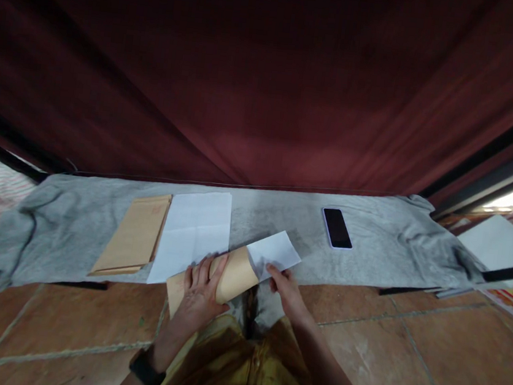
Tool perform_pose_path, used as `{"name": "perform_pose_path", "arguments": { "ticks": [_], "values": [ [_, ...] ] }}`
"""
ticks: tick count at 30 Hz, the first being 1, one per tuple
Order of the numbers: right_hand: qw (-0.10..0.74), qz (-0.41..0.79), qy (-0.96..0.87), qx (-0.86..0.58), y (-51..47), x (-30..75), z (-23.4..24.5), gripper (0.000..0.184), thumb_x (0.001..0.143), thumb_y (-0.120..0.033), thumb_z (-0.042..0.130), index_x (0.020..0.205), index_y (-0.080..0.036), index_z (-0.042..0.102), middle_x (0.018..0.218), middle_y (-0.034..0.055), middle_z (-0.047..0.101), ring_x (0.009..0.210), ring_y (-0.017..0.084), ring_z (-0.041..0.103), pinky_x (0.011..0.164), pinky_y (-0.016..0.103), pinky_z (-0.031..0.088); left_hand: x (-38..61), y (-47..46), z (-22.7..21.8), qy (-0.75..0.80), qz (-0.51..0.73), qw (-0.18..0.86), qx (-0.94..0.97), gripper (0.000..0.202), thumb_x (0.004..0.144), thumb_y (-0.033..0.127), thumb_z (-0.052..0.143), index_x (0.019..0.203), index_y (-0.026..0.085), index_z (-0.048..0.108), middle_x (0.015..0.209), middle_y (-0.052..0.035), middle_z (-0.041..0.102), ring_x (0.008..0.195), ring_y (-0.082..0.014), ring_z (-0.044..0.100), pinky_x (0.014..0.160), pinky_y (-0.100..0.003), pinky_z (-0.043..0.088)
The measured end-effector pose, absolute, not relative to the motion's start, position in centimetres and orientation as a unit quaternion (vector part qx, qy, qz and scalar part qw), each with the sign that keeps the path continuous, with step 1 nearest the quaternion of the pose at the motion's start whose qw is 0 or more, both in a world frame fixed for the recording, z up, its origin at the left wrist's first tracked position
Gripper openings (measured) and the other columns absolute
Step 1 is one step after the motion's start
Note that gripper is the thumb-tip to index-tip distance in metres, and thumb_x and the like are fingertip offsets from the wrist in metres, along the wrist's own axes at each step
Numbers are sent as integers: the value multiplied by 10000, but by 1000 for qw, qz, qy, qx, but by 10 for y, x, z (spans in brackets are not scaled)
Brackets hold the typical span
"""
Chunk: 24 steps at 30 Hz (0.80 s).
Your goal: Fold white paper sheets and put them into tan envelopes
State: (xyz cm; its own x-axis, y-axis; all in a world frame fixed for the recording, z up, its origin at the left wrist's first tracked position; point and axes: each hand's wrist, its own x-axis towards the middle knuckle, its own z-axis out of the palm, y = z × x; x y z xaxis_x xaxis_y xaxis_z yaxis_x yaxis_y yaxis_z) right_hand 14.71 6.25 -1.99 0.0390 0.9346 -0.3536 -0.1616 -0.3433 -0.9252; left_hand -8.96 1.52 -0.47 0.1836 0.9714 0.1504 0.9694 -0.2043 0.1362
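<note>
Five left fingers (218,271) (spread) touch envelope (238,274); right fingers (275,275) pinch paper (276,248).

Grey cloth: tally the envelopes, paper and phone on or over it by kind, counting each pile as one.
Envelopes: 2 (brown envelope pile, envelope under the left hand)
White paper: 2 (white paper pile, paper sticking out of that envelope)
Phone: 1
Total: 5

I lay the spread left hand (202,288) on a brown envelope (237,274), pinching white paper (275,249) at its mouth with the right hand (286,287), a phone (337,228) nearby.
</note>
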Motion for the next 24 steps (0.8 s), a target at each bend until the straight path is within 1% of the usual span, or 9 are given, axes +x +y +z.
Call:
{"name": "perform_pose_path", "arguments": {
  "ticks": [2,4,6,7,9,13,18,21,24],
  "values": [
    [493,585,-298,-571,67,159,-18,408,699,-580,769,732,-211,599,598,-34,569,543,126,483,499,249,388,-91,15,-3,623,110,-1,774,1158,651,336,826,1614,191,200,1548,-222,406,1425,-423,391,1198,-611,222],
    [528,576,-263,-566,72,171,-15,461,675,-581,789,890,-198,650,769,2,669,643,151,573,550,253,454,-92,15,-3,616,117,-8,779,1156,651,351,832,1610,183,209,1552,-231,406,1430,-433,390,1194,-617,232],
    [554,568,-254,-552,76,181,-10,528,676,-586,784,1024,-209,659,917,26,706,736,176,625,600,271,507,-92,15,-3,613,127,-11,780,1166,650,359,838,1611,169,204,1552,-242,407,1434,-439,390,1190,-622,242],
    [562,559,-264,-550,78,185,-6,540,678,-586,781,1053,-215,662,948,30,709,758,184,633,607,276,518,-92,16,-4,611,131,-11,780,1171,653,361,839,1612,165,197,1554,-245,405,1438,-439,387,1189,-624,245],
    [561,529,-306,-558,79,192,1,515,689,-575,775,1041,-210,687,913,28,703,748,185,622,596,274,516,-91,16,-5,609,140,-14,780,1179,656,364,841,1615,162,186,1558,-248,399,1446,-440,378,1189,-626,250],
    [522,497,-398,-568,78,195,13,432,763,-569,716,947,-178,733,726,7,651,622,157,548,559,268,470,-92,17,-5,605,153,-29,781,1187,653,356,854,1616,158,188,1552,-259,395,1453,-447,365,1190,-631,251],
    [466,484,-490,-556,69,188,23,386,864,-538,629,926,-173,738,633,-16,590,557,141,505,550,260,420,-93,19,-2,586,155,-33,795,1188,632,334,873,1607,160,215,1543,-267,403,1460,-455,350,1198,-646,225],
    [449,455,-538,-549,61,179,27,365,941,-492,540,889,-182,726,650,-9,587,598,150,531,591,264,425,-94,19,-3,583,173,-36,793,1180,650,364,857,1606,138,203,1537,-278,404,1467,-454,340,1198,-639,234],
    [436,399,-596,-543,53,165,29,340,981,-394,487,826,-196,716,775,30,634,740,174,602,715,279,460,-93,21,-4,580,186,-43,792,1154,678,371,834,1606,134,191,1549,-274,389,1476,-449,332,1198,-632,244]
  ]
}}
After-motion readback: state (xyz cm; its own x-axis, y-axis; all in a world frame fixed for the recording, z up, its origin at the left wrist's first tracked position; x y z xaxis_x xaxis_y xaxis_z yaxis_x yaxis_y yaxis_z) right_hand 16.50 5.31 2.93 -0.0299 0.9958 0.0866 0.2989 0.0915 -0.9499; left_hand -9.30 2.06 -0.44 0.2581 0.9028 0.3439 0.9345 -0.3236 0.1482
